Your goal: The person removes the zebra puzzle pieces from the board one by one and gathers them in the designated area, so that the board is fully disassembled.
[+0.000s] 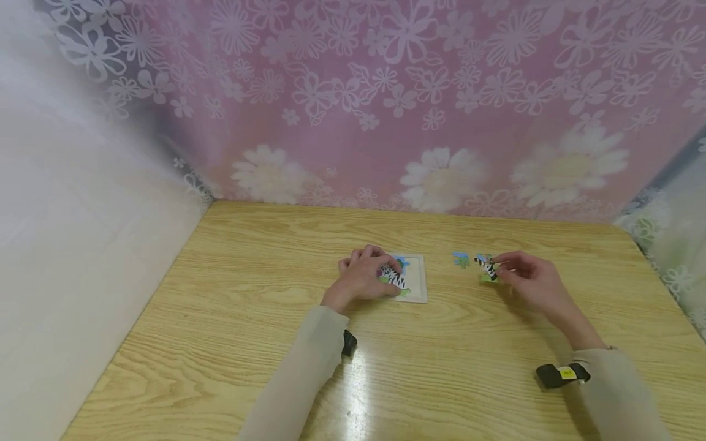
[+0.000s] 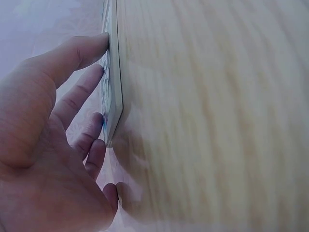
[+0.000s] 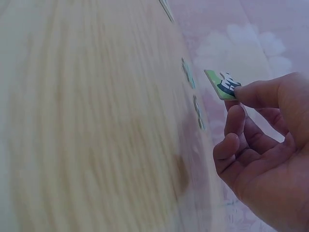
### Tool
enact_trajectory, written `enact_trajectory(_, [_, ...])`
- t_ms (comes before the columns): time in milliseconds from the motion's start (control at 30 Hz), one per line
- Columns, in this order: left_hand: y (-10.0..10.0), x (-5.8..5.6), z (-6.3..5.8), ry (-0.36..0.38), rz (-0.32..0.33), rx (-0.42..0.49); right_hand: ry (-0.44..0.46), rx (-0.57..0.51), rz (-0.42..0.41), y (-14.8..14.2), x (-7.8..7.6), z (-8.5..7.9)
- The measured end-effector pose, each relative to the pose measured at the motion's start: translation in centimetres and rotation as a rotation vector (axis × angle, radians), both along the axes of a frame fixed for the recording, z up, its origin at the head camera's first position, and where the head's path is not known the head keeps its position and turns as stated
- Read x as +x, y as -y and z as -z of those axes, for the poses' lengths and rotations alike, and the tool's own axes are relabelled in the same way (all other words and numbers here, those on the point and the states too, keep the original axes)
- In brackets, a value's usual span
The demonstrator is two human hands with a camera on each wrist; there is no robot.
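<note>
Pinching a piece (image 3: 221,88) between thumb and fingertip, right hand (image 1: 532,285) holds it raised off the table (image 1: 220,355), right of the tray (image 1: 425,278). Piece shows black-and-white stripes on green; remaining fingers of that hand curl loosely beneath. Left hand (image 1: 361,275) at the tray's left side, thumb and fingers spread apart, nothing clamped; fingertips rest on or against tray and zebra picture (image 1: 396,282). Exact contact of each finger: cannot tell. Picture fills the tray's left part, stripes, green and blue visible; pale base shows to its right. Two more bits on the table between tray and right hand: left bit (image 1: 460,260), blue and green, and right bit (image 3: 199,113), close beside it, partly behind the held piece in the head view. Pink flowered cloth (image 1: 331,122) behind table.
</note>
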State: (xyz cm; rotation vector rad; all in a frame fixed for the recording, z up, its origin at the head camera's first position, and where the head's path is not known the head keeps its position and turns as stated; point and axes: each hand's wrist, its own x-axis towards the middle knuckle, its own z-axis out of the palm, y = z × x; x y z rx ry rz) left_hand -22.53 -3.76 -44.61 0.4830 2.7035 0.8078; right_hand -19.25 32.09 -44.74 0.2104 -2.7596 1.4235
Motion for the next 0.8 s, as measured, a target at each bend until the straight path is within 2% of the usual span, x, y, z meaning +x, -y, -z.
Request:
enact_trajectory(300, [0.0,0.0,0.1,-0.002,-0.001,-0.010,0.027,0.055,0.047,-2.2,-1.1,0.3])
enact_trajectory(533, [-0.1,-0.1,0.1,-0.005,-0.004,-0.018,0.036,0.072,0.051,-3.2,-1.8,0.2])
enact_trajectory(800, [0.0,-0.1,0.0,0.000,-0.005,-0.023,0.033,0.175,0.050,-3.9,-2.7,0.3])
